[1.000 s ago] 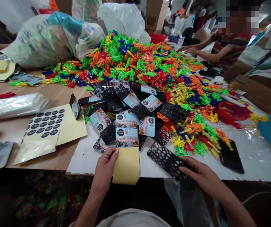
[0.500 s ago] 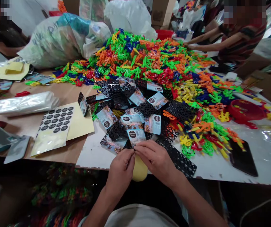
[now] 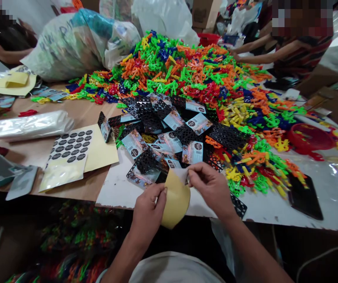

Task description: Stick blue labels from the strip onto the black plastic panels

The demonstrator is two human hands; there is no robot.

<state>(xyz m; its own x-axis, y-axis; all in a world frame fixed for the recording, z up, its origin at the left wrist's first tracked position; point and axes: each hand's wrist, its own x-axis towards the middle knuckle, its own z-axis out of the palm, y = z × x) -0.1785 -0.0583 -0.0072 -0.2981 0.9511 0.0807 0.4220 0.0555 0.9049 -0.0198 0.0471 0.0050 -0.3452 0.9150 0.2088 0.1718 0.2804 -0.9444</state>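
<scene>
My left hand [image 3: 149,208] pinches the left edge of a sticker sheet [image 3: 176,200] with its yellow backing showing, curled over the table's front edge. At the sheet's upper right corner, a pale strip bends over, and the closed fingertips of my right hand [image 3: 210,188] grip it there. A small dark bit shows at those fingertips; I cannot tell whether it is a loose sticker. Just beyond lie black perforated plastic pieces [image 3: 227,135] with printed blue cards [image 3: 192,152], some bearing black octagonal stickers [image 3: 198,146].
Behind is a large heap of colourful plastic figures [image 3: 169,74]. Left are another sticker sheet [image 3: 71,147], folded clear plastic bags [image 3: 30,125] and a stuffed sack [image 3: 68,47]. Right are a red basket [image 3: 311,137] and a dark phone-like slab [image 3: 306,196]. Two people sit across the table.
My hands have moved apart, the right one upward and to the right. The yellow-backed sheet now shows much more, raised between them and covering some of the cards.
</scene>
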